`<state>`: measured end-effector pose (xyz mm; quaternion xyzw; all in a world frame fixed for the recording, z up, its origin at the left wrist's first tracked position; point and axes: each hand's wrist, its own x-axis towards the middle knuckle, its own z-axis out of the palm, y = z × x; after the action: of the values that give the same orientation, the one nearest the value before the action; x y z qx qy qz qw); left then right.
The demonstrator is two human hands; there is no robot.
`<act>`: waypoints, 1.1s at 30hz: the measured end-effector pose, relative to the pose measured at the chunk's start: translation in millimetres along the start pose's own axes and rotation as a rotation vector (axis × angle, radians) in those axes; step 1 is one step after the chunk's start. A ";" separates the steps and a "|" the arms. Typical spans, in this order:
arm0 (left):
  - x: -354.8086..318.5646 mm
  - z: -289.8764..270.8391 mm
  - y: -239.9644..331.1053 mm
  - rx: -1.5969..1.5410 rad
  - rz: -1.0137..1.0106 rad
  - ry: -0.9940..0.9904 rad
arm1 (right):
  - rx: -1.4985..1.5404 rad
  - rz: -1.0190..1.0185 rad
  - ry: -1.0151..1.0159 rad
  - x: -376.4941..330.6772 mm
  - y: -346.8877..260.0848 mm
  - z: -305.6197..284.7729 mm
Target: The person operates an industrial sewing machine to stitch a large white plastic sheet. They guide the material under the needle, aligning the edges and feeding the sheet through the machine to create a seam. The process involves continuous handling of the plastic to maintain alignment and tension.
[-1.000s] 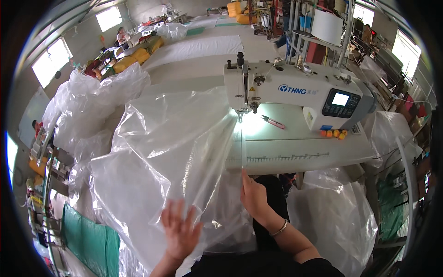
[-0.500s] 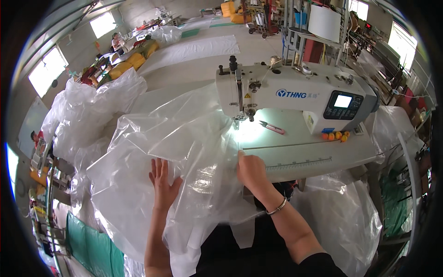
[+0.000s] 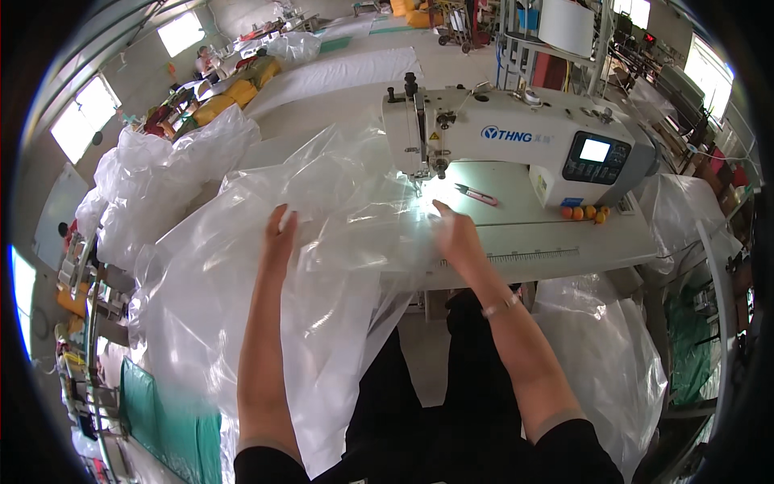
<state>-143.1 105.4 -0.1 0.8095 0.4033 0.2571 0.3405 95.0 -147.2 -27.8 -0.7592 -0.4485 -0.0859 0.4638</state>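
Note:
A large translucent plastic sheet (image 3: 347, 234) spreads over the left of the sewing table and hangs down toward my lap. My left hand (image 3: 279, 234) is raised at the sheet's middle, fingers partly curled and smeared by motion; whether it grips a fold is unclear. At the sheet's right edge, just in front of the lit needle area, my right hand (image 3: 458, 235) is closed on the plastic, somewhat blurred. The white sewing machine (image 3: 484, 133) stands behind it, its needle and presser foot (image 3: 417, 181) over the sheet. A pair of thread snips (image 3: 476, 194) lies right of the needle.
Small orange-red fruits (image 3: 587, 213) sit by the machine's base. A printed ruler scale (image 3: 532, 256) runs along the table's front. Bunched plastic (image 3: 161, 177) piles up at the left, and more plastic (image 3: 597, 363) hangs at the right. A rack with a white cone (image 3: 567, 28) stands behind.
Both hands have moved away from me, the right nearer the needle. My left hand has gone from lying flat and spread to raised and curled. The sheet has shifted forward, uncovering my legs.

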 end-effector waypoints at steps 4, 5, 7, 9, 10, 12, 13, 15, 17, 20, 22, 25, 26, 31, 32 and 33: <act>-176.0 -14.3 97.2 -0.230 0.446 0.272 | 0.270 0.351 -0.286 -100.0 -30.6 -40.5; -210.8 -2.8 106.7 -0.228 0.594 0.081 | 0.308 0.491 -0.474 -117.4 -42.1 -30.7; -276.1 24.9 125.5 -0.290 0.817 -0.399 | 0.391 0.353 -0.649 -135.7 -50.7 -6.1; -298.0 64.8 99.6 -0.195 0.608 -0.567 | 1.153 0.632 -0.618 -150.7 -28.2 28.0; -300.0 74.8 75.3 -0.035 0.491 -0.511 | 1.487 0.791 -0.575 -158.7 -15.5 44.4; -298.9 67.5 16.1 0.378 0.296 -0.338 | 1.337 0.723 -0.625 -158.2 -38.6 41.8; -295.1 44.7 10.1 0.514 0.236 -0.310 | 1.285 0.756 -0.595 -164.0 -45.8 38.3; -290.4 9.6 -15.3 0.918 0.219 -0.292 | 1.400 0.794 -0.584 -176.5 -47.8 33.5; -282.1 -21.0 -44.7 1.099 0.233 -0.285 | 1.736 0.806 -0.593 -187.1 -34.9 24.6; -271.3 -79.2 -59.1 1.066 0.142 -0.221 | 1.744 0.641 -0.650 -171.8 -74.2 -26.3; -253.8 -108.1 -56.7 0.976 0.183 -0.217 | 1.609 0.584 -0.820 -178.9 -85.3 -48.6; -230.9 -120.1 -50.1 0.989 0.375 -0.269 | 1.600 0.648 -0.961 -210.9 -68.3 -40.2; -222.3 -119.1 -49.1 1.017 0.458 -0.292 | 1.563 0.709 -0.947 -222.0 -62.0 -36.3; -218.7 -103.7 -65.2 0.679 0.287 -0.272 | 1.377 0.717 -0.883 -233.1 -56.6 -38.0; -222.5 -86.3 -42.1 0.580 0.277 -0.211 | 1.377 0.711 -0.896 -231.2 -55.5 -38.0; -231.8 -68.7 -18.9 0.484 0.254 -0.141 | 1.379 0.698 -0.925 -229.0 -56.1 -36.1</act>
<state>-325.3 -54.6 -3.5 0.9272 0.3237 0.1370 0.1296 -70.8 -303.7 -97.7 -0.3642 -0.2862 0.6620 0.5893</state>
